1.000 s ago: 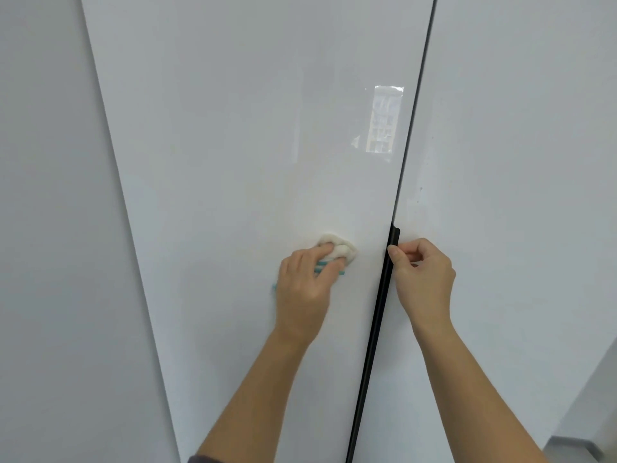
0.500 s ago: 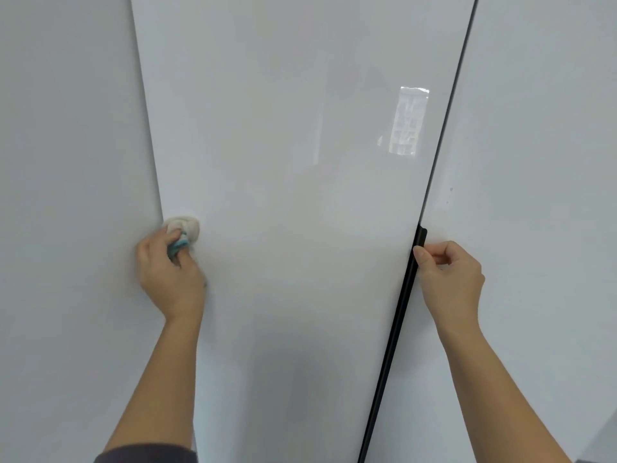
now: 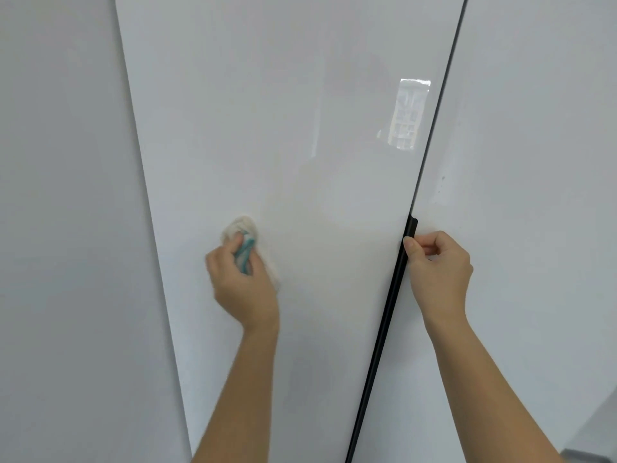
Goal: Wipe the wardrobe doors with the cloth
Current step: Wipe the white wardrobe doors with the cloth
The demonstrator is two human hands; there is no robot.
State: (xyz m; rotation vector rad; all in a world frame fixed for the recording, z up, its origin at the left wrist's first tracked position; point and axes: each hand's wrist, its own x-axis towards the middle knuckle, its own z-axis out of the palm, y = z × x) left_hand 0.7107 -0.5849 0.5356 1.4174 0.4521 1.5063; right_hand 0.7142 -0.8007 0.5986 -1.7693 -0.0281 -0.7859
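A glossy white wardrobe door [image 3: 300, 145] fills the middle of the view. My left hand [image 3: 242, 282] grips a bunched white cloth with teal stripes [image 3: 245, 240] and presses it against the door's lower left part. A long black handle strip [image 3: 389, 312] runs down the door's right edge. My right hand [image 3: 437, 265] has its fingers curled round this strip near its top end, the thumb lying on the front. A second white door [image 3: 534, 162] stands to the right, with small dark specks near its left edge.
A plain white panel [image 3: 66, 228] lies to the left of the wiped door. A bright window reflection [image 3: 409, 115] shows on the door near its right edge. A dark floor corner [image 3: 591, 457] appears at the bottom right.
My left hand swept the cloth from near the handle strip over to the door's left edge, and has now come back a little to the right. My right hand stays on the handle strip.
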